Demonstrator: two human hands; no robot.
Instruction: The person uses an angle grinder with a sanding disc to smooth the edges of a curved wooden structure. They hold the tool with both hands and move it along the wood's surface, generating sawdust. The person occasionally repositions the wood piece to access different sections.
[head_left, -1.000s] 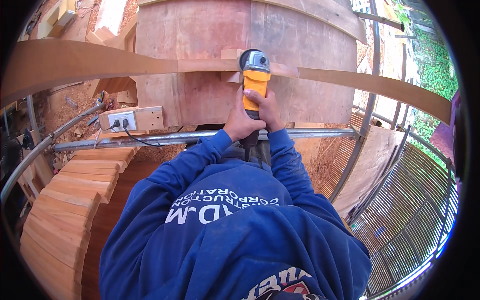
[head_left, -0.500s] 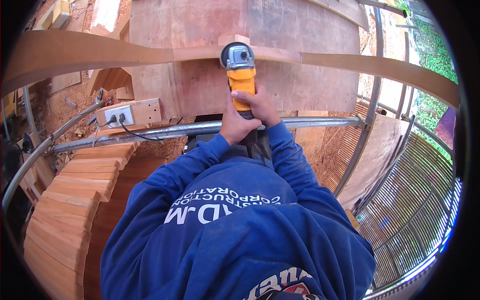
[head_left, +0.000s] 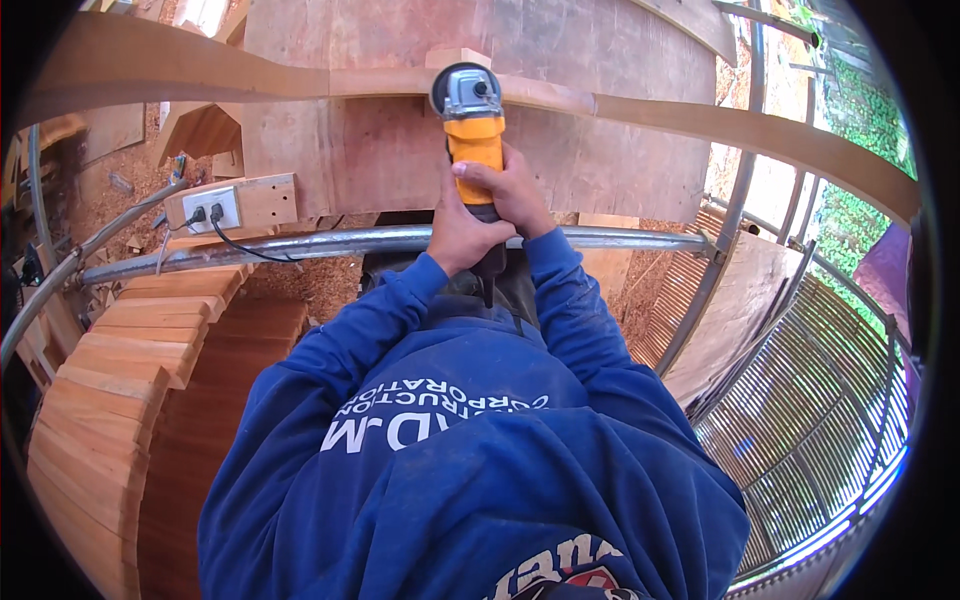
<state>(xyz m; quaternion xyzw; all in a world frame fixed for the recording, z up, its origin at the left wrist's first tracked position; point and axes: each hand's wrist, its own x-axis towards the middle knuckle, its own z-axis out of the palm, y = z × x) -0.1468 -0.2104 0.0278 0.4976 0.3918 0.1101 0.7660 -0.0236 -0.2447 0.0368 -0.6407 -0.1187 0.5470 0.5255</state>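
A yellow angle grinder [head_left: 476, 145] points away from me, with its silver head and dark disc over a long wooden beam [head_left: 545, 93]. The disc appears to touch the beam, though its underside is hidden. My left hand [head_left: 462, 232] is wrapped around the dark rear part of the grinder's body. My right hand [head_left: 513, 192] grips the yellow body from the right, thumb across the top. Behind the beam, by the disc, a small wooden block [head_left: 459, 56] lies against it. Under the beam is a reddish plywood board [head_left: 390, 160].
A metal pipe [head_left: 350, 240] crosses between me and the plywood. An outlet box [head_left: 212, 208] with two black plugs sits on a wooden piece at the left. Stacked wooden boards [head_left: 95, 400] lie at the lower left. A slatted screen [head_left: 800, 410] stands at the right.
The view has shifted slightly, so the pipe and outlet appear further left and the beam a little higher. Both hands keep their hold on the grinder at about the same spot on the beam.
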